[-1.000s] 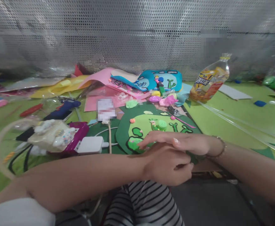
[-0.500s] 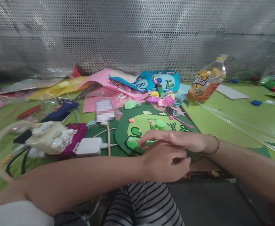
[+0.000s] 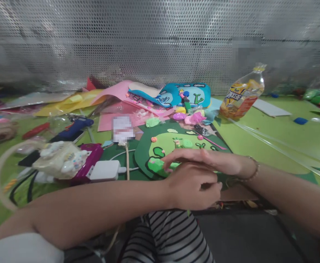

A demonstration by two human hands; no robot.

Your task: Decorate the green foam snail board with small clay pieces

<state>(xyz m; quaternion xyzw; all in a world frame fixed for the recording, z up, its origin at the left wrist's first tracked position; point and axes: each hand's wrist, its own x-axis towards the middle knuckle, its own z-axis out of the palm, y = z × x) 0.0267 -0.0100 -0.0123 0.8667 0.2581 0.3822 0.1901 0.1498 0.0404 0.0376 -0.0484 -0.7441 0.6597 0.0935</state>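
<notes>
My left hand [image 3: 194, 186] is curled into a loose pinch at the near edge of a dark green felt board [image 3: 146, 146] with a light green middle and small clay figures. What its fingers hold is hidden. My right hand [image 3: 203, 160] lies flat over the board just behind the left hand, fingers stretched out toward a green clay piece [image 3: 155, 166]. A bracelet [image 3: 254, 170] circles the right wrist.
A white charger [image 3: 105, 170] with cable and a magenta case [image 3: 90, 159] lie left of the board. Clay lumps [image 3: 187, 117], pink and yellow sheets [image 3: 116, 95] and a blue felt picture [image 3: 187, 94] crowd the back. A yellow drink bottle [image 3: 243, 95] leans at right. Perforated metal wall [image 3: 160, 40] behind.
Both hands stay almost still over the board's near edge; the left fingers shift slightly. At the far left edge a blurred hand of another person has come into view.
</notes>
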